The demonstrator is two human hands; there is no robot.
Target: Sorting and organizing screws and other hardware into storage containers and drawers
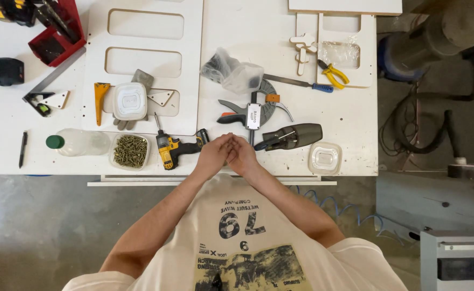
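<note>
My left hand (214, 156) and my right hand (244, 155) are pressed together over the front edge of the white worktable (10, 116). Their fingers curl inward and touch each other. Whether anything small lies between them is hidden. Just left of my left hand lies a yellow and black cordless drill (171, 149) on its side. A black tool pouch (296, 135) lies just right of my right hand. Behind the hands sits a black and orange bar clamp (250, 114).
A tub of screws (130, 151), a clear bottle with a green cap (79, 143) and a black pen (23, 149) lie left of the drill. A white cut-out panel (145, 43) carries a lidded tub (129, 101). Yellow pliers (334, 75) and a clear lid (324, 159) lie right.
</note>
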